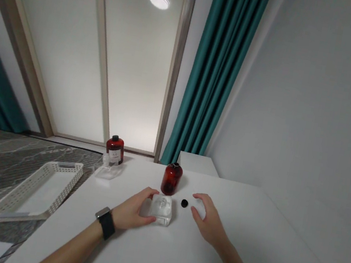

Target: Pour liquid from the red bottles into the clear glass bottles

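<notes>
My left hand (pixel 133 210), with a dark-banded watch on its wrist, has its thumb and fingers around the left side of a clear, square glass bottle (pixel 161 210). A round shape shows in the middle of the bottle's top. Just right of it, a small round black cap (pixel 184 203) lies on the white table. My right hand (pixel 208 220) is open beside the cap, thumb and fingers apart and holding nothing. Behind the clear bottle stands an amber-red bottle (pixel 171 180) with a dark neck and no cap visible on it.
At the table's (pixel 174 261) far left, a labelled red bottle (pixel 115 150) with a black cap stands behind a clear glass or plastic piece (pixel 109 170). A white perforated basket (pixel 67 185) is lower, left of the table. Beyond hang teal curtains (pixel 220 67).
</notes>
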`<move>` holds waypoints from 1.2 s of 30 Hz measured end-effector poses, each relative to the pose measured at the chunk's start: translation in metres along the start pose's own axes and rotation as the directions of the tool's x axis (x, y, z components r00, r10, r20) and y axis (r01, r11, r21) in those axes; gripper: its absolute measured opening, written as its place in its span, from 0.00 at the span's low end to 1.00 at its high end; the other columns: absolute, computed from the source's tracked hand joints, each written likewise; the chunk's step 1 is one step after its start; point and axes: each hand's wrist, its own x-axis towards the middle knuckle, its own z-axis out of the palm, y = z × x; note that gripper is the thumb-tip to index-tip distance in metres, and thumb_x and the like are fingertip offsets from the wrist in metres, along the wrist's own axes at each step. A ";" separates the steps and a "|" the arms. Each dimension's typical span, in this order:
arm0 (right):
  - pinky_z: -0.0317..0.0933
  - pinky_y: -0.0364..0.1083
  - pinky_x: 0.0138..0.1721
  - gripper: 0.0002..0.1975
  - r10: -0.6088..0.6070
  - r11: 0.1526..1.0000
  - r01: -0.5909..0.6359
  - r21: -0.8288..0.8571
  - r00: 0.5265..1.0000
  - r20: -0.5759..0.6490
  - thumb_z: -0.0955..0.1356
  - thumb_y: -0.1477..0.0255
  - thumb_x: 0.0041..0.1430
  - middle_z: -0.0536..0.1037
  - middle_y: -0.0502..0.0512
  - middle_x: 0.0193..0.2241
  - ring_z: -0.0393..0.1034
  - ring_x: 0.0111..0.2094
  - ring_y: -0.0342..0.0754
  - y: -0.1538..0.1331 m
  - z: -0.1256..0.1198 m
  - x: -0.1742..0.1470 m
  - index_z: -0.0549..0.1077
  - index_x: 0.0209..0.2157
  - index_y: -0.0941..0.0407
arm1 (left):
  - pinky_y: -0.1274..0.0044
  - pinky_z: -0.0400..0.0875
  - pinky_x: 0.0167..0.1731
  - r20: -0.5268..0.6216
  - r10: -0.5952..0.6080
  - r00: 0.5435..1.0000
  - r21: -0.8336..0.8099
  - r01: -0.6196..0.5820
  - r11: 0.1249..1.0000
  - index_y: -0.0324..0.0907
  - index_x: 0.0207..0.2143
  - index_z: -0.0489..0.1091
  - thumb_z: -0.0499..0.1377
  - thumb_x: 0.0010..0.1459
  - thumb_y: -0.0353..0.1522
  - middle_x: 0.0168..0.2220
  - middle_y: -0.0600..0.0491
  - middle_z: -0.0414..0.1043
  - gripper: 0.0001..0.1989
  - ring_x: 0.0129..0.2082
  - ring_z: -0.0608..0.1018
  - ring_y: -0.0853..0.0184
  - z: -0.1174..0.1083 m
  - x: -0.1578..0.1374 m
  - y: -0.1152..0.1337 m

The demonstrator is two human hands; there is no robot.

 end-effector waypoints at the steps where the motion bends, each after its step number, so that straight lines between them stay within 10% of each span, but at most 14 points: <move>1: 0.64 0.57 0.52 0.13 0.015 1.000 -0.015 -0.025 0.999 -0.028 0.64 0.72 0.59 0.75 0.58 0.44 0.70 0.48 0.55 0.011 -0.003 -0.002 0.68 0.46 0.53 | 0.62 0.68 0.53 0.004 -0.003 1.000 0.005 0.003 1.000 0.42 0.55 0.59 0.64 0.51 0.30 0.51 0.46 0.69 0.29 0.51 0.73 0.55 0.000 0.000 0.000; 9: 0.64 0.59 0.46 0.10 0.108 0.973 -0.143 -0.180 0.976 -0.189 0.64 0.70 0.56 0.73 0.61 0.39 0.69 0.43 0.58 0.063 -0.003 -0.011 0.66 0.41 0.55 | 0.62 0.68 0.54 0.009 0.001 1.000 0.046 -0.002 0.999 0.43 0.55 0.59 0.62 0.52 0.31 0.51 0.47 0.70 0.28 0.51 0.73 0.54 -0.001 0.002 0.000; 36: 0.60 0.54 0.46 0.09 0.176 0.945 -0.216 -0.244 0.969 -0.176 0.66 0.72 0.53 0.77 0.56 0.35 0.71 0.39 0.56 0.063 0.008 -0.010 0.67 0.38 0.53 | 0.63 0.68 0.53 0.018 0.003 1.000 0.071 -0.005 0.997 0.43 0.55 0.59 0.62 0.53 0.31 0.51 0.47 0.70 0.27 0.51 0.73 0.55 0.001 0.002 -0.001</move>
